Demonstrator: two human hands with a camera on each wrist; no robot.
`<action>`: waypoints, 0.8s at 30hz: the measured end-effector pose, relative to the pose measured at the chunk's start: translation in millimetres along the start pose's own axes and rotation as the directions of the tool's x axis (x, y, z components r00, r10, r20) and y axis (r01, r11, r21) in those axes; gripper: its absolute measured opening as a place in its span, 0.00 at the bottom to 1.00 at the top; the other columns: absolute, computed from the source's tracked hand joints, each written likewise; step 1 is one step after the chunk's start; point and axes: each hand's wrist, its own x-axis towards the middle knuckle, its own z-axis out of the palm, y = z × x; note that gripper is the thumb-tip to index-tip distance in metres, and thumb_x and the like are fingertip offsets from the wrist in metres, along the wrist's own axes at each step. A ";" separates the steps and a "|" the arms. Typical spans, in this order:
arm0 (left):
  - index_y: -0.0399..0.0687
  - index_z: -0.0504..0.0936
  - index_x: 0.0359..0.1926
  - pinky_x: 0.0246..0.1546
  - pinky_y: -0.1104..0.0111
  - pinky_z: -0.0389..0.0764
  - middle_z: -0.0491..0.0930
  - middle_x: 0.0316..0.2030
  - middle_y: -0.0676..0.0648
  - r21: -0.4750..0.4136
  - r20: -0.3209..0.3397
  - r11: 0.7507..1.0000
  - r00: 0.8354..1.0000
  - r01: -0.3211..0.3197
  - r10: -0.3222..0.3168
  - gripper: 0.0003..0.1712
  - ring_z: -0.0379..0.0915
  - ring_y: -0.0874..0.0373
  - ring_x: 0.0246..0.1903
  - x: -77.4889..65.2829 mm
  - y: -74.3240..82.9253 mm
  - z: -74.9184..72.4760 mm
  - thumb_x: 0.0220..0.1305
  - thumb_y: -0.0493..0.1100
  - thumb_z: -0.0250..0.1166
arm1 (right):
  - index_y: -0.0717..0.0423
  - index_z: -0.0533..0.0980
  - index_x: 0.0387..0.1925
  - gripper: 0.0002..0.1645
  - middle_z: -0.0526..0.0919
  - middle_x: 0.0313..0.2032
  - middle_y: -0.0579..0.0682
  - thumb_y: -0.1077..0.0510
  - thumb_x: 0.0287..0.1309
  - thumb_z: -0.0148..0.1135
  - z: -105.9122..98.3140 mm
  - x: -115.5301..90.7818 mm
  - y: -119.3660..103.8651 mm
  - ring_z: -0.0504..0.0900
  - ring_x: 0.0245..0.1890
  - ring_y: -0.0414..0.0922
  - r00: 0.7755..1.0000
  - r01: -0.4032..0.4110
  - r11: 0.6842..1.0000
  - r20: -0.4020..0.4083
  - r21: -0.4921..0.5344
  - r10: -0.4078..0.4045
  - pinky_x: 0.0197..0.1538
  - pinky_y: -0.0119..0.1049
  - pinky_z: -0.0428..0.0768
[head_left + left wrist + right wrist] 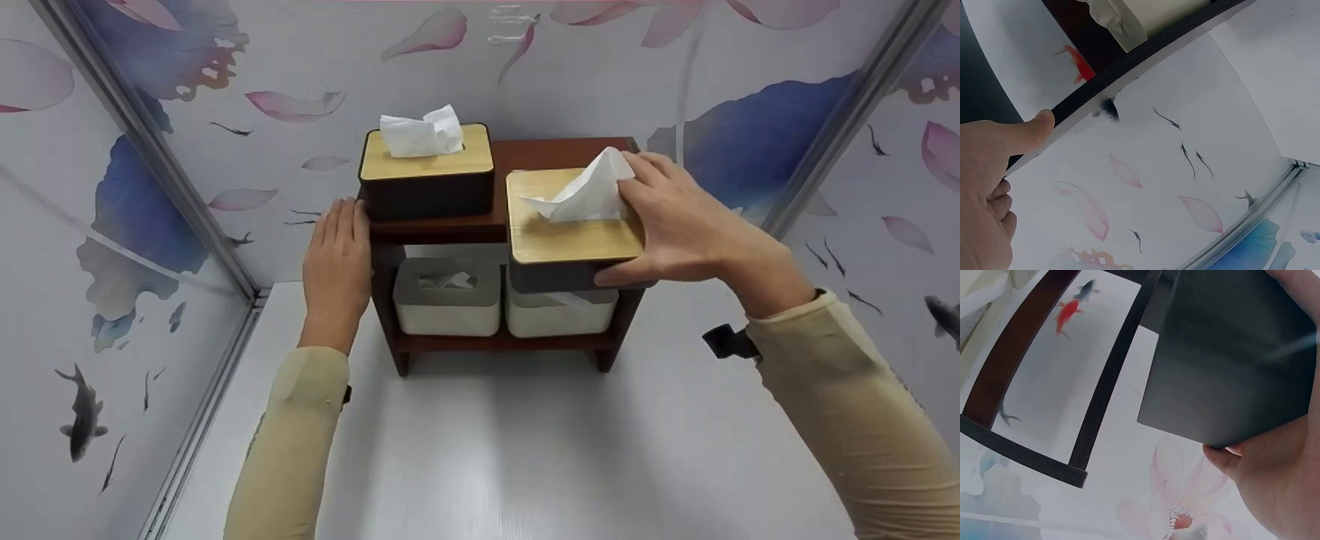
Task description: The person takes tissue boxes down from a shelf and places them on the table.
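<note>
My right hand (pixel 675 217) grips a black tissue box (pixel 555 279) with a light wooden lid and a white tissue standing out of it. Its thumb presses the near side, and its fingers reach over the far right corner. In the right wrist view the box's dark underside (pixel 1230 365) shows, tilted, apart from the shelf frame. With my left hand (pixel 337 262) I hold the left side of a small dark-red wooden shelf (pixel 555 154), thumb (pixel 1036 129) at its dark edge. A second black tissue box (pixel 427 196) with a wooden lid stands on the top left.
Two cream tissue boxes with grey lids, a left one (pixel 446 319) and a right one (pixel 562 319), sit on the lower shelf. The shelf stands on a white floor (pixel 465 450) against a wall (pixel 315 45) printed with petals and fish. Metal-framed side panels flank it.
</note>
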 end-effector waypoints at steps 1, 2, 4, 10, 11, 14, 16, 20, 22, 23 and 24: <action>0.33 0.53 0.73 0.77 0.57 0.53 0.60 0.71 0.35 -0.003 -0.003 1.000 1.000 0.000 0.000 0.51 0.54 0.44 0.73 -0.1 0.0 0.3 0.55 0.39 0.73 | 0.62 0.74 0.51 0.53 0.62 0.70 0.58 0.30 0.28 0.78 1.0 -2.1 -0.4 0.56 0.70 0.57 1.000 0.003 1.000 -0.003 -0.002 -0.003 0.69 0.60 0.61; 0.33 0.53 0.73 0.77 0.57 0.53 0.60 0.71 0.35 -0.005 -0.005 1.000 1.000 0.000 0.000 0.52 0.54 0.44 0.73 -0.2 0.1 0.6 0.55 0.39 0.73 | 0.62 0.74 0.52 0.54 0.62 0.70 0.58 0.30 0.28 0.78 2.0 -4.1 -1.0 0.56 0.70 0.57 1.000 0.006 1.000 -0.004 -0.004 -0.006 0.70 0.60 0.61; 0.33 0.53 0.74 0.77 0.57 0.53 0.60 0.71 0.35 -0.006 -0.008 1.000 1.000 0.000 -0.001 0.52 0.54 0.44 0.73 -0.4 -0.1 1.3 0.55 0.39 0.73 | 0.63 0.74 0.52 0.55 0.62 0.70 0.58 0.30 0.26 0.78 4.3 -8.3 -2.5 0.56 0.70 0.57 1.000 0.013 1.000 -0.005 -0.014 -0.013 0.70 0.60 0.60; 0.33 0.54 0.73 0.76 0.57 0.54 0.60 0.71 0.35 -0.003 -0.018 1.000 1.000 -0.004 0.004 0.50 0.54 0.44 0.73 -0.3 0.6 2.0 0.55 0.38 0.72 | 0.64 0.74 0.54 0.58 0.61 0.71 0.60 0.29 0.25 0.78 14.0 -20.6 -6.3 0.56 0.71 0.59 0.999 0.038 0.999 0.002 -0.031 -0.038 0.70 0.63 0.60; 0.33 0.54 0.73 0.76 0.57 0.55 0.60 0.71 0.35 -0.005 -0.020 1.000 1.000 -0.005 0.005 0.50 0.54 0.44 0.73 -0.2 0.6 2.1 0.55 0.37 0.72 | 0.64 0.73 0.55 0.59 0.61 0.71 0.60 0.29 0.25 0.78 16.0 -22.4 -6.6 0.56 0.71 0.59 0.999 0.049 0.998 -0.002 -0.027 -0.049 0.69 0.63 0.60; 0.33 0.54 0.73 0.76 0.57 0.54 0.60 0.71 0.35 -0.007 -0.015 1.000 1.000 -0.003 0.003 0.50 0.54 0.44 0.73 -0.1 1.0 1.9 0.56 0.37 0.72 | 0.63 0.73 0.55 0.59 0.63 0.69 0.59 0.29 0.24 0.78 22.3 -28.4 -7.2 0.58 0.69 0.59 0.996 0.090 0.996 -0.022 -0.021 -0.091 0.68 0.62 0.61; 0.33 0.53 0.73 0.77 0.57 0.53 0.60 0.71 0.36 -0.005 -0.013 1.000 1.000 -0.002 0.002 0.51 0.54 0.44 0.73 -0.3 0.9 1.5 0.55 0.38 0.72 | 0.62 0.73 0.55 0.59 0.64 0.68 0.58 0.29 0.24 0.78 26.9 -32.0 -7.5 0.58 0.68 0.58 0.993 0.115 0.993 -0.031 -0.016 -0.116 0.67 0.61 0.62; 0.33 0.54 0.73 0.76 0.57 0.54 0.60 0.71 0.36 0.001 -0.019 1.000 1.000 -0.001 0.001 0.50 0.54 0.44 0.73 0.0 0.4 1.8 0.55 0.37 0.72 | 0.61 0.73 0.55 0.59 0.64 0.67 0.57 0.27 0.25 0.77 37.2 -39.0 -7.7 0.59 0.67 0.57 0.989 0.142 0.990 -0.032 -0.013 -0.142 0.66 0.59 0.63; 0.33 0.54 0.73 0.76 0.57 0.54 0.60 0.71 0.36 0.003 -0.018 1.000 1.000 0.000 0.001 0.51 0.54 0.44 0.73 -0.1 0.3 1.9 0.55 0.38 0.73 | 0.61 0.74 0.54 0.58 0.65 0.67 0.57 0.27 0.25 0.77 43.0 -42.2 -7.4 0.59 0.67 0.57 0.988 0.151 0.988 -0.029 -0.014 -0.152 0.66 0.59 0.63; 0.33 0.54 0.73 0.76 0.57 0.54 0.60 0.71 0.36 0.003 -0.018 1.000 1.000 0.000 0.000 0.51 0.54 0.44 0.73 0.0 0.3 2.0 0.55 0.38 0.73 | 0.61 0.74 0.52 0.57 0.65 0.67 0.57 0.26 0.25 0.77 45.9 -43.9 -7.2 0.59 0.67 0.57 0.988 0.154 0.988 -0.026 -0.013 -0.154 0.67 0.59 0.62; 0.33 0.54 0.73 0.76 0.57 0.54 0.60 0.71 0.36 0.004 -0.019 1.000 1.000 -0.001 0.001 0.51 0.54 0.44 0.73 0.0 0.4 2.2 0.54 0.38 0.73 | 0.61 0.75 0.48 0.54 0.64 0.67 0.58 0.26 0.25 0.76 48.8 -45.6 -7.0 0.59 0.67 0.58 0.988 0.153 0.988 -0.021 -0.014 -0.153 0.67 0.58 0.62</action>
